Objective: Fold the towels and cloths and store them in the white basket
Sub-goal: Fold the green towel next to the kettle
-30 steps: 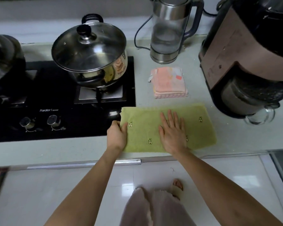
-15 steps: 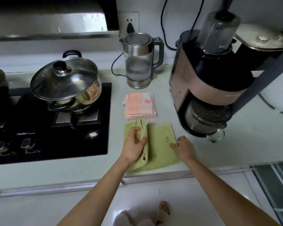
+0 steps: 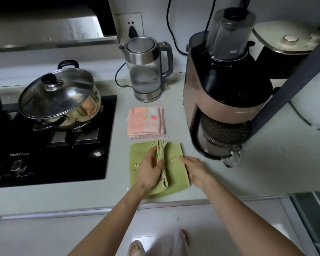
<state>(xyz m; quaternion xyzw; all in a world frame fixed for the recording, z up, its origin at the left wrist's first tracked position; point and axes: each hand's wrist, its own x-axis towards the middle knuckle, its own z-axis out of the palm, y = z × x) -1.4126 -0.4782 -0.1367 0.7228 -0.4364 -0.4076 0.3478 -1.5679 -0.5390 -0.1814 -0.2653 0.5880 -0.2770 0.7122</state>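
Since the earlier frame, the green towel (image 3: 174,163) had been narrowed from a wide strip to a compact panel, its left part brought over toward the middle. It lay at the near edge of the counter (image 3: 229,178). The left hand (image 3: 150,170) was seen resting on the left half, fingers gathered against the upright ridge of bunched layers at the centre; whether the ridge was pinched or merely pressed could not be told from this angle. The right hand (image 3: 196,170) was laid on the towel's right edge with fingers relaxed and spread, gripping nothing. The towel was judged soft, light and limp, likely to slump unless held; hold was best taken at the folded edge or corners, with the flat pinned by the other palm. Just beyond it, a pink cloth (image 3: 146,122) was already folded square. Farther back, a glass kettle (image 3: 146,78) appeared to hold little or no water, a lidded steel pot (image 3: 59,97) stood on the hob (image 3: 103,163) with contents hidden, and a blender machine (image 3: 224,100) stood to the right. No white basket was in view.
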